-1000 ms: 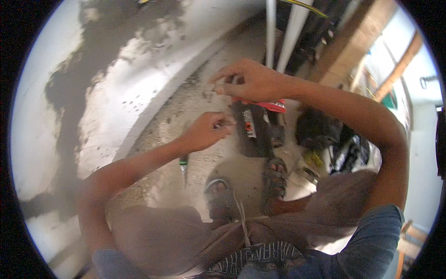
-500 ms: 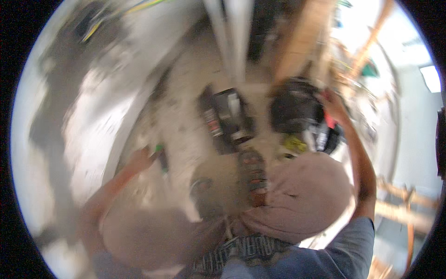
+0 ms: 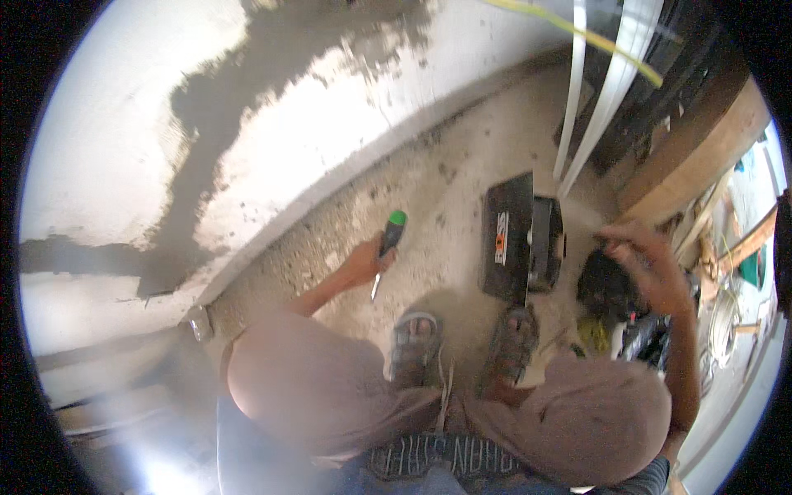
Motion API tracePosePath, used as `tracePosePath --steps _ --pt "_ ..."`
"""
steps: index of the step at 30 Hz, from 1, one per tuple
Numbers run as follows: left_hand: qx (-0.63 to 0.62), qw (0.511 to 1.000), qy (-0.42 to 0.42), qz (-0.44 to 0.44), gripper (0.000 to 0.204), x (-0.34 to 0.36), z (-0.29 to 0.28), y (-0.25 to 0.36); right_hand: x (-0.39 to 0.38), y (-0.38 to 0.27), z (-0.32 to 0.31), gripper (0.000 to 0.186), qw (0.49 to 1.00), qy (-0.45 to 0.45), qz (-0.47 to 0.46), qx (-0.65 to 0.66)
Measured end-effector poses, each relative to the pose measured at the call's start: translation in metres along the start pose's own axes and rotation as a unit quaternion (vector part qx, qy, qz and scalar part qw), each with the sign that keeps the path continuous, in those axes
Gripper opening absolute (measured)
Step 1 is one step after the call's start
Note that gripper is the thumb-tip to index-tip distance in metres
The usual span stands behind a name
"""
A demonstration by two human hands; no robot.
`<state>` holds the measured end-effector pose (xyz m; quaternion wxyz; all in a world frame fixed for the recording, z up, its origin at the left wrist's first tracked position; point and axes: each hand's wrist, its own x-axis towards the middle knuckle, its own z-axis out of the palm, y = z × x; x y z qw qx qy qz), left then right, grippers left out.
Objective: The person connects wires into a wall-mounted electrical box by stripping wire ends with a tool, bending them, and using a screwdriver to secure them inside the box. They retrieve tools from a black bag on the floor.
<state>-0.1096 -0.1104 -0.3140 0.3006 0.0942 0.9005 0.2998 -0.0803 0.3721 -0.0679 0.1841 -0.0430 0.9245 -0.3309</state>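
Observation:
My left hand (image 3: 363, 266) is closed around a screwdriver (image 3: 394, 231) with a black handle and green end cap; its metal shaft points down toward the floor. My right hand (image 3: 656, 268) is over a black bag (image 3: 606, 285), slightly blurred, with its fingers stretched out to the left. I see nothing held in it. On the floor ahead stands an open black case (image 3: 544, 247), its lid (image 3: 511, 272) raised on the left side. What lies inside the case is mostly hidden.
On the left is a white wall (image 3: 309, 124) with grey patches of mortar. White pipes (image 3: 598, 115) and a yellow-green wire (image 3: 606, 45) hang ahead. A wooden board (image 3: 701, 157) stands to the right. A yellow item (image 3: 592, 334) and a coil of cable (image 3: 723, 330) lie nearby.
My view has swung left, so the wall shows more and the case sits further right. The screwdriver stays in my left hand. My right hand's fingers now reach over the bag.

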Motion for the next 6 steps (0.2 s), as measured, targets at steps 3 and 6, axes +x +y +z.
tracePosePath --steps 3,6 --pt "-0.101 0.989 -0.064 0.086 0.057 -0.009 -0.066 0.112 0.037 -0.062 0.024 0.049 0.967 0.033 -0.240 -0.075" --pt "0.093 0.947 -0.267 0.154 0.069 0.006 -0.138 0.213 0.078 -0.094 0.039 0.080 0.913 0.065 -0.344 -0.209"
